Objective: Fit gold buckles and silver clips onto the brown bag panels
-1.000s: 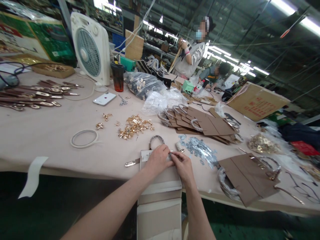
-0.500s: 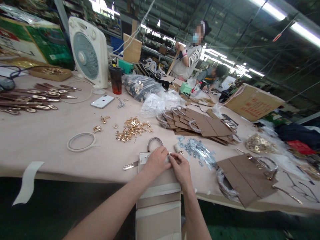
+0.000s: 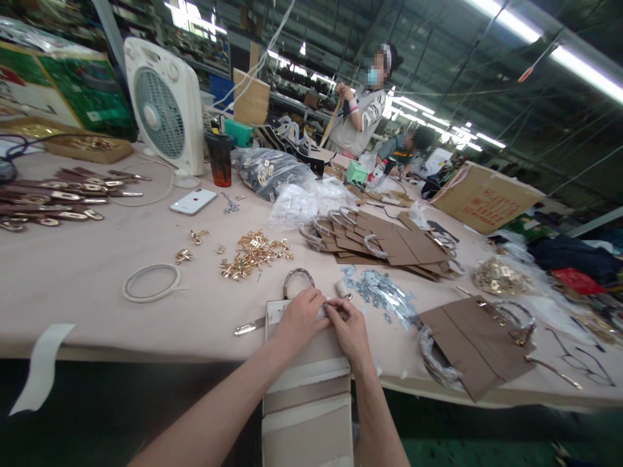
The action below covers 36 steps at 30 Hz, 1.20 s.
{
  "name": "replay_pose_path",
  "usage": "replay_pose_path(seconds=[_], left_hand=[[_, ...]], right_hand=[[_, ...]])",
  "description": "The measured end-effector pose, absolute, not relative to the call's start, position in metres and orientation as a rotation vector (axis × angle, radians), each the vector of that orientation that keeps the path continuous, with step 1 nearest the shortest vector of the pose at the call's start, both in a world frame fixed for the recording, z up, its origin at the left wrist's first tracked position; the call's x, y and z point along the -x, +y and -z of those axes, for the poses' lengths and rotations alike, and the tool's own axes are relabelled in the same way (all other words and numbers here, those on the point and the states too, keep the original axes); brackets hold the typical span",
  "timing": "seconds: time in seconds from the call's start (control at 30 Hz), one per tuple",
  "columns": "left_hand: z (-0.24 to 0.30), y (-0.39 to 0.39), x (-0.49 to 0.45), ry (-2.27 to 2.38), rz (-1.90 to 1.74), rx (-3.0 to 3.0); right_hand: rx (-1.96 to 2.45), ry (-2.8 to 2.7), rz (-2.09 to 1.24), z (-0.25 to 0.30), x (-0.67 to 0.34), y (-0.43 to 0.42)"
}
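An unfolded brown handbag panel (image 3: 305,427) with pale strips lies over the table's front edge, its wrapped handle (image 3: 298,280) pointing away from me. My left hand (image 3: 302,318) is closed over the panel's far end, fingers curled together. Touching the left fingertips, my right hand (image 3: 348,327) pinches at the same spot; what sits between its fingers is too small and covered to make out. A strap with a metal end (image 3: 249,327) sticks out left of the panel. Just beyond the right hand lies a small whitish piece (image 3: 342,289).
Gold fittings (image 3: 256,253) lie in a heap, with flat silver plates (image 3: 387,295) to the right. Stacked brown bag panels (image 3: 389,240) stand behind. A tape roll (image 3: 150,283), phone (image 3: 193,201), cup (image 3: 219,159) and fan (image 3: 165,107) are leftward. A masked person (image 3: 360,117) stands across the table.
The view has shifted slightly, so most things appear a little further left. Both hands stay at the panel's far end, the right fingers only slightly altered.
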<state>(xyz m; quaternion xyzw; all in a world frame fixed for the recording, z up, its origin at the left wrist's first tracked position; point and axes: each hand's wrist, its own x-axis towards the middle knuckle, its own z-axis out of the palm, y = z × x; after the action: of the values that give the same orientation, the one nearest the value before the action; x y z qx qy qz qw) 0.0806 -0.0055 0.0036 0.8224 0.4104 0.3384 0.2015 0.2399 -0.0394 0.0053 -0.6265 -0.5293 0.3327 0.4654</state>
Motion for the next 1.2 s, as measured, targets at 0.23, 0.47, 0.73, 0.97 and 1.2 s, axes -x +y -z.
replay_pose_path(seconds=[0.23,0.47,0.73,0.97,1.2], left_hand=[[0.0,-0.004,-0.08,1.107,-0.975,-2.276],[0.0,-0.006,-0.08,1.055,-1.011,-2.261],[0.002,-0.005,-0.081,1.07,-1.028,-2.238],[-0.002,-0.009,-0.08,1.07,-1.022,-2.259],[0.0,-0.007,-0.083,1.141,-1.047,-2.221]], right_hand=[[1.575,-1.329,-0.728,0.005,-0.243,-0.041],[1.556,-1.368,-0.768,0.0,-0.243,-0.041],[1.55,-1.317,-0.796,-0.002,-0.24,-0.039],[1.489,-1.276,-0.858,-0.006,-0.24,-0.04],[1.509,-1.253,-0.857,-0.005,-0.239,-0.038]])
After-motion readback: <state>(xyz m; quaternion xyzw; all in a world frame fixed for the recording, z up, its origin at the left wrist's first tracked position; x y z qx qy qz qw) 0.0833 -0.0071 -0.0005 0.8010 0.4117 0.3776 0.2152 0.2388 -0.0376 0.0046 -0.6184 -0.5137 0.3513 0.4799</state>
